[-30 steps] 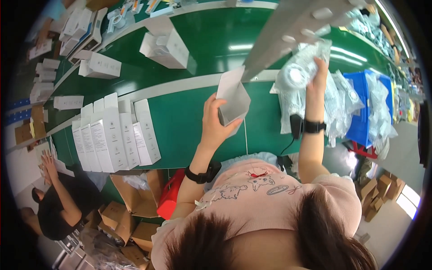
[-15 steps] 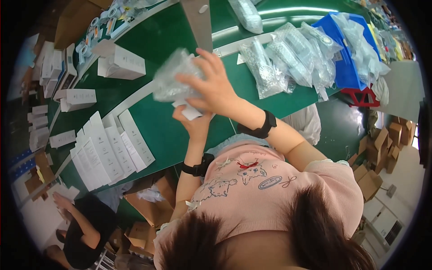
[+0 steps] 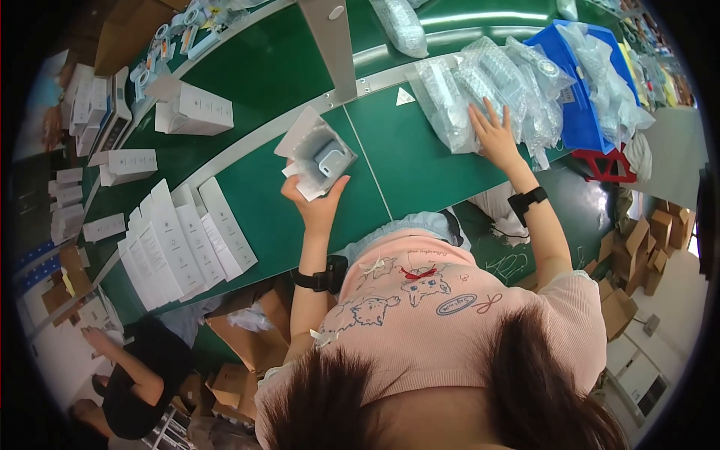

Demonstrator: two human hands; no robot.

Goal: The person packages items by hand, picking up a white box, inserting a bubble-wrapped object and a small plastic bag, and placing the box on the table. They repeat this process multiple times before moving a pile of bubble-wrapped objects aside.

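Note:
My left hand point(image 3: 312, 202) is closed around an open white carton point(image 3: 301, 154) with its flaps up. Inside it sits a blue-grey item point(image 3: 330, 159) with a pale rounded rim. My right hand point(image 3: 495, 139) reaches out with its fingers spread and rests at the edge of a clear bubble-wrap bag point(image 3: 444, 105); the hand grips nothing that I can see. More bubble-wrapped packs point(image 3: 499, 75) lie beside it, their contents partly hidden by the plastic.
Closed white cartons point(image 3: 180, 244) stand in a row at the left. Another open carton point(image 3: 196, 109) lies behind them. A blue bin point(image 3: 585, 97) with bagged items is at the far right. A metal post point(image 3: 330, 45) rises at the back. At lower left a person point(image 3: 146, 375) works.
My right hand has left the carton and moved right to the bubble-wrapped packs. The clear plastic that was between my hands no longer shows there, and the carton's opening with the item is now visible.

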